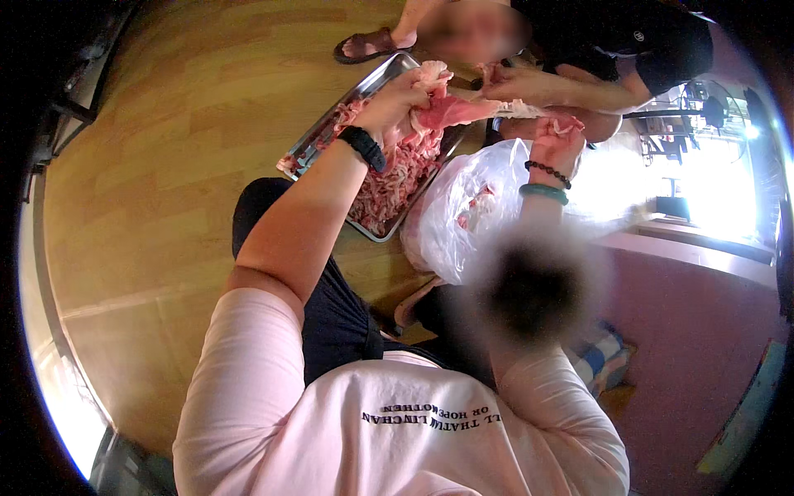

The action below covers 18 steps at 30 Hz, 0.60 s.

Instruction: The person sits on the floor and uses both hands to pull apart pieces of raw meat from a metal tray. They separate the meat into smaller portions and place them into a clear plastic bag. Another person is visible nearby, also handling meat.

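Note:
My left hand, with a black watch at its wrist, grips one end of a raw meat piece with pale fat on it. A thin whitish strand of the piece stretches across to my right hand, whose fingers are closed on the other end. Beneath my left hand lies a rectangular metal tray heaped with cut raw meat. To the tray's right, below the stretched piece, stands a translucent plastic bag with more meat inside.
Opposite me sits another person, whose hand is close to the stretched meat and whose sandalled foot is beyond the tray. Wood-patterned flooring extends left. A fan stands at the right. A dark blur covers part of my right forearm.

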### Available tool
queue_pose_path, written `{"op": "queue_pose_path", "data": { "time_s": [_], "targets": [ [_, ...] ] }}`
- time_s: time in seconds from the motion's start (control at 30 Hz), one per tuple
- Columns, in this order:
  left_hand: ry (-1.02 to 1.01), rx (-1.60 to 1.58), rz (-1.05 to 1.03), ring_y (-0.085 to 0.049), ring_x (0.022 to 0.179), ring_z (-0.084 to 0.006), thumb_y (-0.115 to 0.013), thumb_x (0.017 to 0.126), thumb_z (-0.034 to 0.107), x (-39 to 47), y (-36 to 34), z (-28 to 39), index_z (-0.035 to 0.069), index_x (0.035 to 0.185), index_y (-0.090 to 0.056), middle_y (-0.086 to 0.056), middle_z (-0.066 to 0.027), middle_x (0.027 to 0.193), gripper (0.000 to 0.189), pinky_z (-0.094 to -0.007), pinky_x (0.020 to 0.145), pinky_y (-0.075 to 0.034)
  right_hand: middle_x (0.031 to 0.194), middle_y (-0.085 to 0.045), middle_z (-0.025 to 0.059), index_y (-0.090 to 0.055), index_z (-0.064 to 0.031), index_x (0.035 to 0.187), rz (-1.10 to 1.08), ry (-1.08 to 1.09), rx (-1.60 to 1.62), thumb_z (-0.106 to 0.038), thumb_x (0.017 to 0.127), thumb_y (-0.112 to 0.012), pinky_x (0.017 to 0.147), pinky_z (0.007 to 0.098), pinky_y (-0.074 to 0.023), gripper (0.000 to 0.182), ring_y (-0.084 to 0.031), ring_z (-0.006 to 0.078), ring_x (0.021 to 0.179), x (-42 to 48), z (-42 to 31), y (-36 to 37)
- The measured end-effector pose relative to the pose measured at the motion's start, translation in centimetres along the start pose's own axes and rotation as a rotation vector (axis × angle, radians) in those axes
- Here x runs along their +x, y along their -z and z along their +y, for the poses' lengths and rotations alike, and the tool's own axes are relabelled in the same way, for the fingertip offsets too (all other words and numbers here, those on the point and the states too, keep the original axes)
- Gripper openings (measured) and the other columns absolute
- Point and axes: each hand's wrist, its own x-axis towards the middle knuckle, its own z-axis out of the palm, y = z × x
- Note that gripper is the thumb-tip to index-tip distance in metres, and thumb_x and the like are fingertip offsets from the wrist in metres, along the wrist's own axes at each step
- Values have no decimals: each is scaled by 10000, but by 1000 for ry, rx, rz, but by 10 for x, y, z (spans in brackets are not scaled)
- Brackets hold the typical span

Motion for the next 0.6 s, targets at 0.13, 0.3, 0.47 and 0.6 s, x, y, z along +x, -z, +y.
{"op": "queue_pose_path", "data": {
  "time_s": [0.13,0.3,0.47,0.6],
  "targets": [
    [-15,4,15,-517,794,-102,-405,688,-88,4,-13,-1,-35,1137,-408,-519,-38,905,452,-202,770,-414,768,-530,43,-500,-72,778,-19,107,106,-162,735,-528,685,327,-450,103,-504,164,693,38,-27,36],
    [61,118,-69,-498,963,-159,-495,681,-25,7,17,-1,-47,1222,-324,-475,-90,1091,567,-276,853,-418,804,-568,84,-529,-37,821,-342,-33,-299,-106,729,-529,678,338,-463,114,-547,200,731,6,-30,7],
    [82,5,-52,-525,754,-132,-395,711,-108,8,-5,-2,-21,1122,-415,-495,-48,860,421,-261,715,-463,854,-619,78,-578,-45,1000,-634,23,-1517,-120,747,-593,659,270,-470,265,-582,130,748,-13,26,38],
    [1,100,-6,-536,808,-123,-418,757,-71,10,5,-12,-19,1116,-430,-532,-87,968,362,-251,730,-456,797,-601,112,-580,-54,916,-514,56,-1255,-206,677,-666,656,291,-461,297,-585,210,710,-66,61,-20]
  ]
}}
